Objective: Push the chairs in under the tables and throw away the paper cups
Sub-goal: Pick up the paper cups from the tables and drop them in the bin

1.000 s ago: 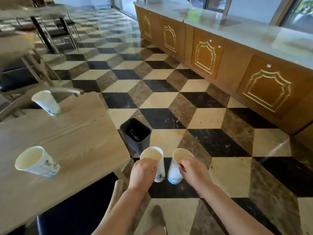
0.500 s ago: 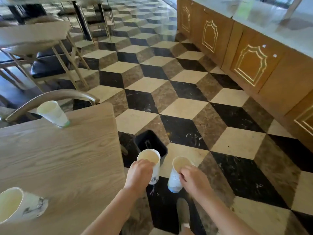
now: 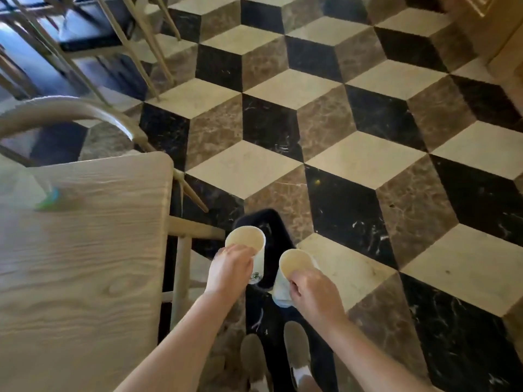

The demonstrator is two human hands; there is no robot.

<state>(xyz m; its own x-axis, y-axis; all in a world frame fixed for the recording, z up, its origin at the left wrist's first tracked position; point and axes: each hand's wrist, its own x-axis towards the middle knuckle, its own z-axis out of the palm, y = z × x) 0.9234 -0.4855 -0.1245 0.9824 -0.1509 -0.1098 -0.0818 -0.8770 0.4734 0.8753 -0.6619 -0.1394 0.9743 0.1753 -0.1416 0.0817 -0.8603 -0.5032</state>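
Chairs come first by size: one chair (image 3: 85,117) stands at the far edge of the wooden table (image 3: 85,264), its curved back close to that edge, apparently pushed in, though its seat is hidden. Smaller, the black bin (image 3: 271,244) sits on the floor just off the table's right edge. Over it the left hand (image 3: 230,268) is wrapped around a paper cup (image 3: 246,240), and the right hand (image 3: 311,290) grips a second cup (image 3: 294,265); neither is dropped yet. A blurred third cup (image 3: 45,190) remains near the table's far-left part, so disposal looks roughly half done.
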